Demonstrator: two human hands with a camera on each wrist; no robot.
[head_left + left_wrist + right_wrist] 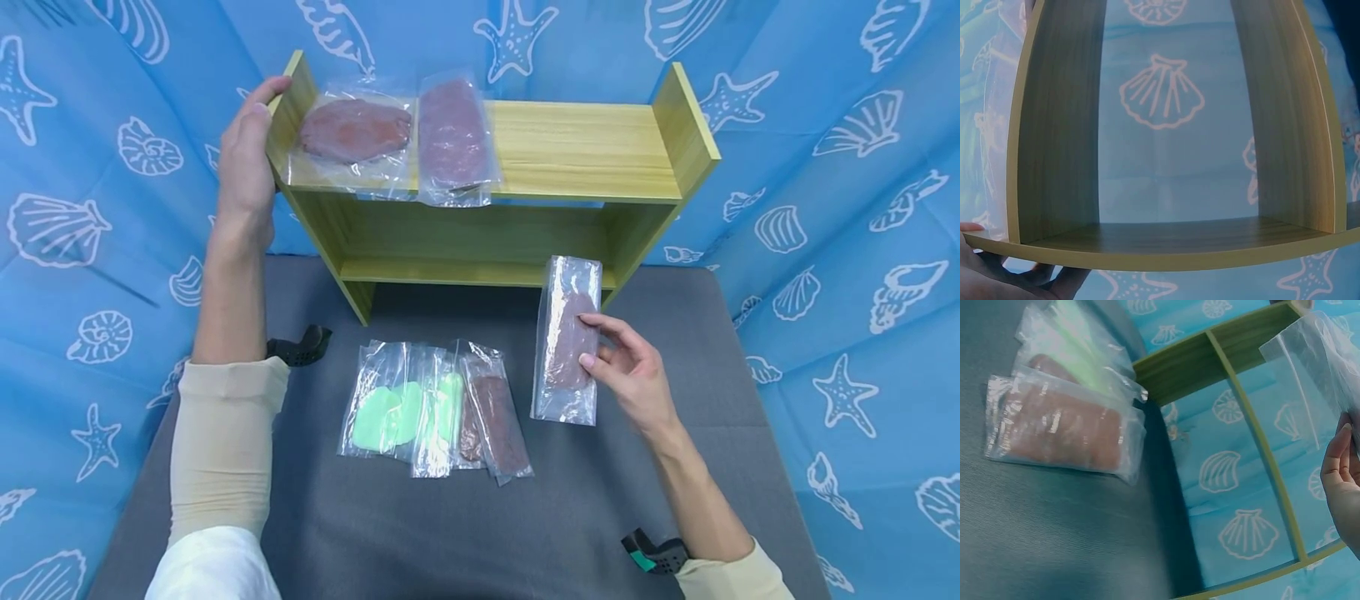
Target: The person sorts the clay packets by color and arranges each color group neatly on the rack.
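My left hand (247,167) grips the upper left side panel of a small wooden shelf (585,150); in the left wrist view its thumb and fingers lie on either side of the panel edge. Between thumb and fingers, my right hand (633,375) pinches a clear plastic bag (566,342) with a flat brownish-pink piece inside, held upright before the shelf's lower right part. On the top board lie a bag with a reddish-brown oval piece (356,131) and a bag with a purplish-pink piece (453,137), side by side at the left.
On the grey table (600,500), overlapping clear bags lie before the shelf: light green pieces (378,417) at the left, brown pieces (498,417) at the right. A blue curtain (825,208) with seashell prints surrounds the table. Black straps (300,346) show by the wrists.
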